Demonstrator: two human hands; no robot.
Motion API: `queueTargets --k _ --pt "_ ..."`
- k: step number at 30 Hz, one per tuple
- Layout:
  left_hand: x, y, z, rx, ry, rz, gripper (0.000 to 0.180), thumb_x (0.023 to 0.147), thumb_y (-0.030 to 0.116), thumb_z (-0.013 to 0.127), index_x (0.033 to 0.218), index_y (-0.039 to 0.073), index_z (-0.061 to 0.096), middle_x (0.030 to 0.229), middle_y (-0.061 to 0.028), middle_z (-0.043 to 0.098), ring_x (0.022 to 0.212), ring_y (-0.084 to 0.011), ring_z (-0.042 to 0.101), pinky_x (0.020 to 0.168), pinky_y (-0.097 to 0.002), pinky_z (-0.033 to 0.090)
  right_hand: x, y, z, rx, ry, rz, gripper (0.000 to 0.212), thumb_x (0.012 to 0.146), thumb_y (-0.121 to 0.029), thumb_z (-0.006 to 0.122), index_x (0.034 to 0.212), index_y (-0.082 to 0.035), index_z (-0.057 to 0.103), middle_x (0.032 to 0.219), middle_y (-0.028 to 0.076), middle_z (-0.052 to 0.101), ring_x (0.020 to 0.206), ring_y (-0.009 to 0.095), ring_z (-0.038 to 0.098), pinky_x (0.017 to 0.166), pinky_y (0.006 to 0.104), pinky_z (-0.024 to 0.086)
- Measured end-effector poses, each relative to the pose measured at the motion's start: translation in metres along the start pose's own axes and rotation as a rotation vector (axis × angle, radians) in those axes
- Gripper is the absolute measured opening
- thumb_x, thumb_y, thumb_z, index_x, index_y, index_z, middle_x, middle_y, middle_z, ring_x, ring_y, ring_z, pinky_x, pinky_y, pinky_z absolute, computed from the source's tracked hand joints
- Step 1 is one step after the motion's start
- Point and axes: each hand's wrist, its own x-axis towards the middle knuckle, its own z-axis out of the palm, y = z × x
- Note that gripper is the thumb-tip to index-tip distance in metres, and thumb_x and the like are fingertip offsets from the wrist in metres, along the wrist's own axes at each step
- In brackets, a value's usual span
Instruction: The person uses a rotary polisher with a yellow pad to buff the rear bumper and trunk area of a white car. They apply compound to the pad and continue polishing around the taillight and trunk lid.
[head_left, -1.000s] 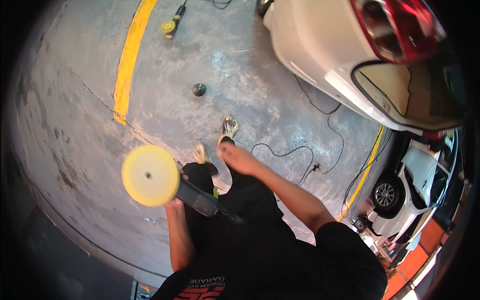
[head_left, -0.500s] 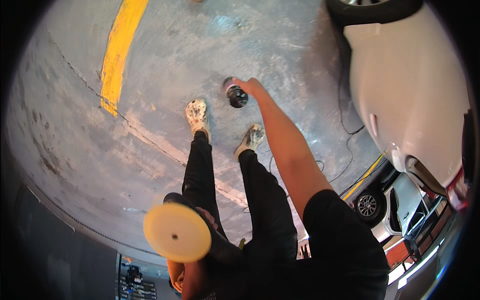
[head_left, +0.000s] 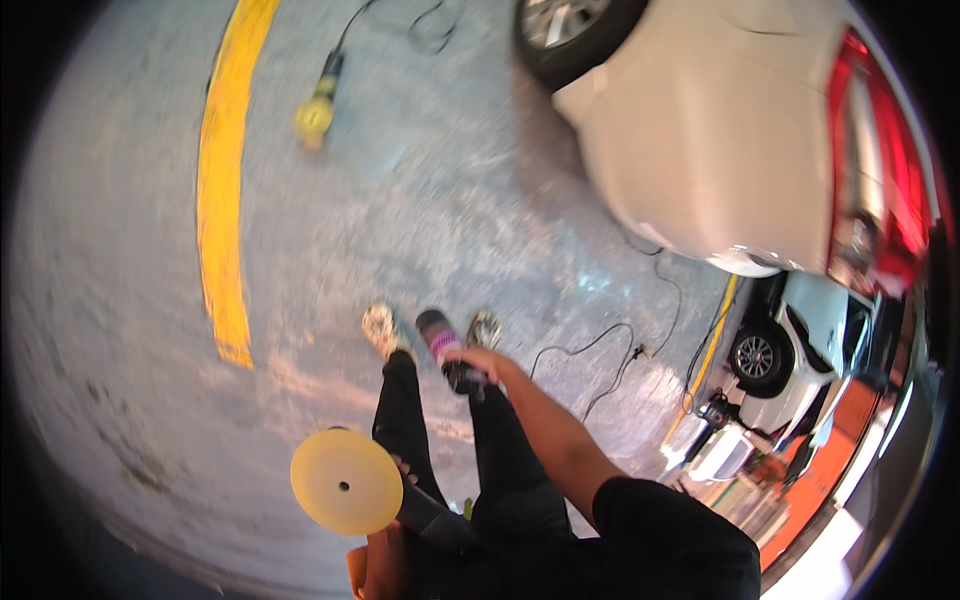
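My left hand is closed around the dark body of a polisher, mostly hidden behind the pad. Its round yellow foam pad faces up, with a small dark hole at its centre. In my right hand is a dark bottle with a purple and pale label. The fingers wrap around the end nearer me, and the other end tilts away over the floor between my shoes.
A pale car stands at the right, its wheel near the top. A yellow-and-black corded power tool lies ahead on the floor. Cables trail to the right. A yellow line runs along the left; another car is at far right.
My right hand has drawn the bottle back toward my legs and turned it. The view has shifted, bringing the corded tool and the car's red tail light into sight. The polisher stays in my left hand.
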Motion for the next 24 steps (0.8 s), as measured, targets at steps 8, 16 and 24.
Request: queueTargets --k 8,16,24 --pt "-0.025 0.048 0.182 0.159 -0.228 0.017 0.052 0.097 0.038 0.073 0.130 -0.001 0.063 0.116 -0.0239 0.066 0.105 -0.0393 0.067 0.087 -0.0533 0.062 -0.257 0.023 0.032 0.732 -0.254 -0.424 0.059 0.100 -0.043 0.071 0.135 0.002 0.055 0.110 0.015 0.076 0.092 0.024 0.077 0.079 0.0382 0.065" --pt "-0.077 0.010 0.249 0.235 -0.376 -0.059 0.073 0.092 0.063 0.063 0.126 -0.002 0.064 0.110 -0.0236 0.068 0.098 -0.0404 0.067 0.083 -0.0529 0.060 -0.435 0.055 0.077 0.946 -0.560 -0.953 0.080 0.091 -0.041 0.076 0.147 0.006 0.045 0.134 0.025 0.065 0.117 0.034 0.071 0.094 0.0493 0.063" --pt "-0.176 -0.020 0.226 0.389 -0.470 -0.135 0.083 0.087 0.074 0.062 0.133 0.004 0.063 0.111 -0.0228 0.070 0.100 -0.0394 0.070 0.088 -0.0556 0.060 -0.547 0.137 0.138 1.033 -0.664 -1.278 0.097 0.091 -0.062 0.074 0.150 0.006 0.040 0.135 0.025 0.063 0.116 0.033 0.070 0.092 0.0476 0.063"
